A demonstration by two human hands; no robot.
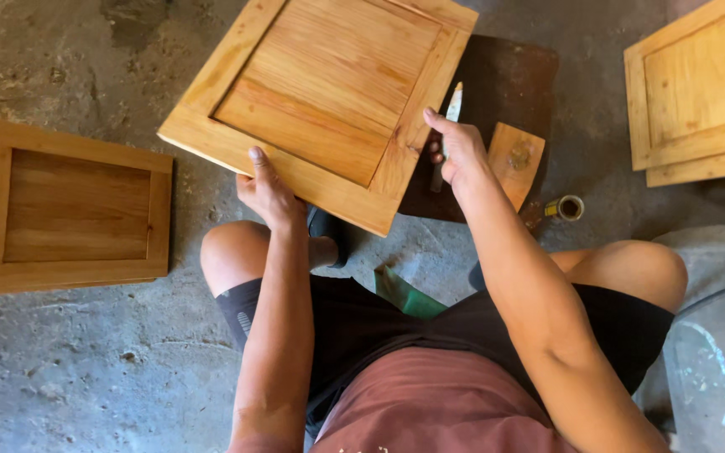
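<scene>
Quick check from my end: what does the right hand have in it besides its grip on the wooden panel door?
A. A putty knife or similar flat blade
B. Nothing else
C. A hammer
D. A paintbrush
A: the right hand pinches the side rail of the panel door while also holding a thin flat-bladed tool whose pale blade sticks up past the fingers; the left hand holds the lower edge.

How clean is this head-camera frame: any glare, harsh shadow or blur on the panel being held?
Head view: even, soft light, no glare on the raised-panel wooden cabinet door; it casts a narrow shadow on the grey concrete floor. Left hand and right hand look sharp; edges bow slightly from the wide lens.
</scene>
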